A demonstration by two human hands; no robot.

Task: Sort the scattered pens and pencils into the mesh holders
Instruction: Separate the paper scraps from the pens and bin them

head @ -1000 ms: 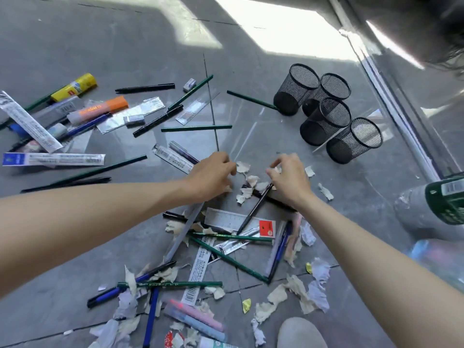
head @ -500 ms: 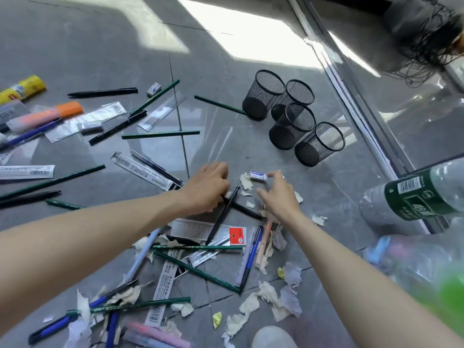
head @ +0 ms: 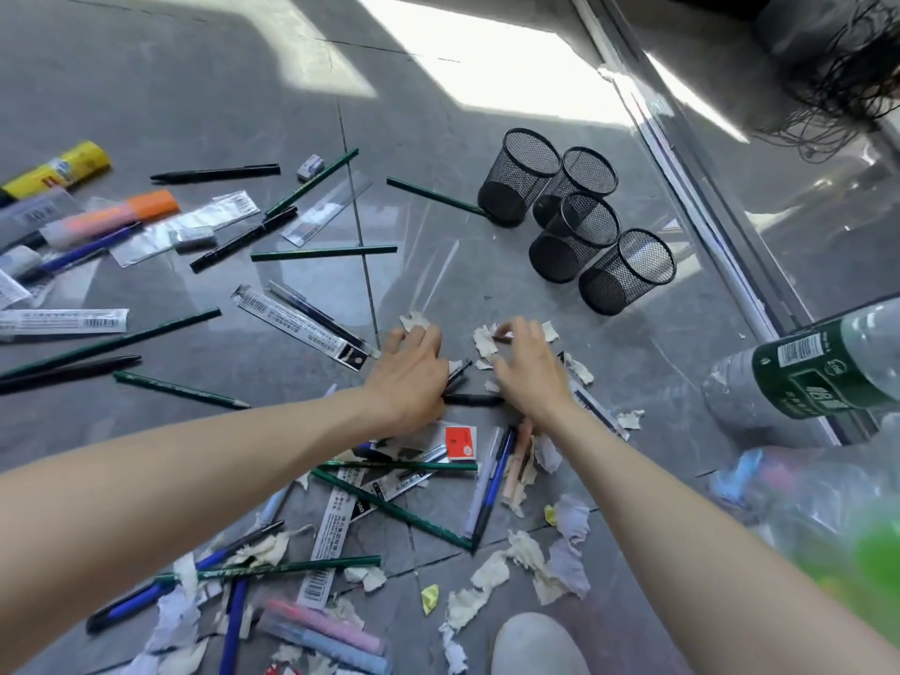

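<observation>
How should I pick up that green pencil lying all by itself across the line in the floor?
Take the green pencil at its middle, coming straight down from above, with a grip across its thin width. It lies flat on the floor with nothing touching its long sides, so fingers fit on both. Gripped near an end, it would probably tilt.

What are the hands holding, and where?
The right hand pinches a small thing, maybe an eraser, by its edge. The left hand covers a black pen; grip unclear.
</observation>
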